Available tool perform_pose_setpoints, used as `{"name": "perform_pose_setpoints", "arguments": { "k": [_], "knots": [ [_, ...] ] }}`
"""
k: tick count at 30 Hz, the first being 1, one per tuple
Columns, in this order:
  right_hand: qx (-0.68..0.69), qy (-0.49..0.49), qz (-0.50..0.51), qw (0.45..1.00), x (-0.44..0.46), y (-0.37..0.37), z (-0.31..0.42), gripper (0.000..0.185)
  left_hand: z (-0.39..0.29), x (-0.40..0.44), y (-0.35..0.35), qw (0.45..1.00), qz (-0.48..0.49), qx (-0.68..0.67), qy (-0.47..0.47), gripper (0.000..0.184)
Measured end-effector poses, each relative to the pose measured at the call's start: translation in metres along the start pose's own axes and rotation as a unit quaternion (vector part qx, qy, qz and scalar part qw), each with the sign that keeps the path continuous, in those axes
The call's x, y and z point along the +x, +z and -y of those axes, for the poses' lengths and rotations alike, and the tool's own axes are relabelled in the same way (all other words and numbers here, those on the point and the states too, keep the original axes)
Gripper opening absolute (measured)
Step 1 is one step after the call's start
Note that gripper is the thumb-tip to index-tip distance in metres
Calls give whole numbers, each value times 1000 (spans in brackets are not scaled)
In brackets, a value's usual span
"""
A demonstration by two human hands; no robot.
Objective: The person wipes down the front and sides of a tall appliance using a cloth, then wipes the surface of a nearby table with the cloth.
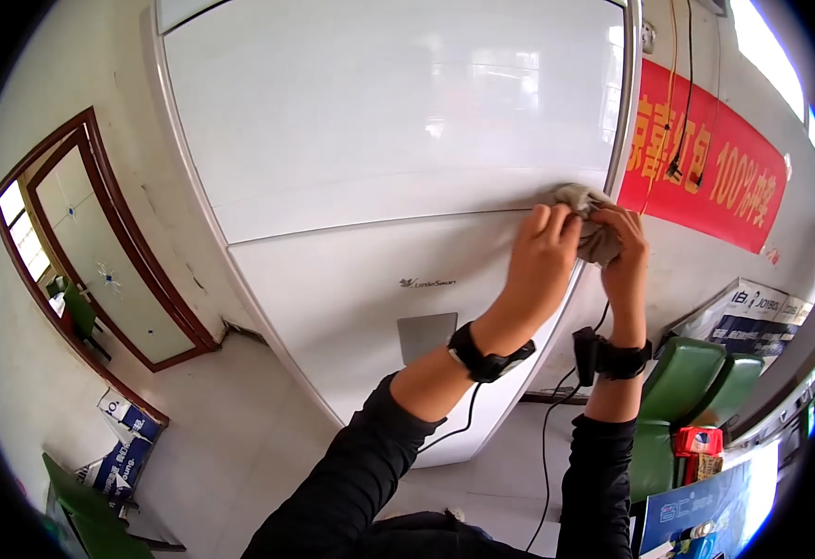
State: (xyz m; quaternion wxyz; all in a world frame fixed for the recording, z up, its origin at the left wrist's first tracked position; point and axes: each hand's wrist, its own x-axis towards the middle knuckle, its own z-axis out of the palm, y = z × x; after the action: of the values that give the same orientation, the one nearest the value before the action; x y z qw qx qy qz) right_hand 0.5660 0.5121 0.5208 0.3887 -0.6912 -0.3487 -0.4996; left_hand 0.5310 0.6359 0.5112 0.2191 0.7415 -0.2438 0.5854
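Observation:
A crumpled grey-beige cloth (596, 240) is bunched against the right edge of a tall white appliance cabinet (333, 307) marked LittleSwan. My left hand (545, 253) has its fingers curled at the cloth's left side. My right hand (624, 253) wraps round the cloth from the right, with its fingertips partly hidden in the folds. Both hands are closed on it, near the seam between the cabinet's upper glossy panel (380, 112) and the lower front. A black strap with a cable sits on each wrist.
Green chairs (682, 377) stand at the right, with a red packet (701, 441) on one and a blue-topped table (706, 508) nearby. A red banner (706, 163) and hanging cables are on the right wall. A brown-framed door (114, 252) is at the left.

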Motion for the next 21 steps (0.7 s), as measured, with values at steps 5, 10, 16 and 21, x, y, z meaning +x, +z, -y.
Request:
{"name": "perform_pose_setpoints", "arguments": {
  "k": [5,10,16,21],
  "knots": [
    [1,29,27,999,1,-12,-13,28,-1,5,14,1000,15,-24,12,29],
    [33,8,87,996,10,12,34,28,22,-7,-37,1000,-3,-4,13,32],
    [63,-69,140,986,19,77,123,27,66,-34,-138,993,-64,98,0,35],
    [125,-133,133,974,15,147,188,24,97,-58,-221,969,-132,206,-38,33]
  ]
}}
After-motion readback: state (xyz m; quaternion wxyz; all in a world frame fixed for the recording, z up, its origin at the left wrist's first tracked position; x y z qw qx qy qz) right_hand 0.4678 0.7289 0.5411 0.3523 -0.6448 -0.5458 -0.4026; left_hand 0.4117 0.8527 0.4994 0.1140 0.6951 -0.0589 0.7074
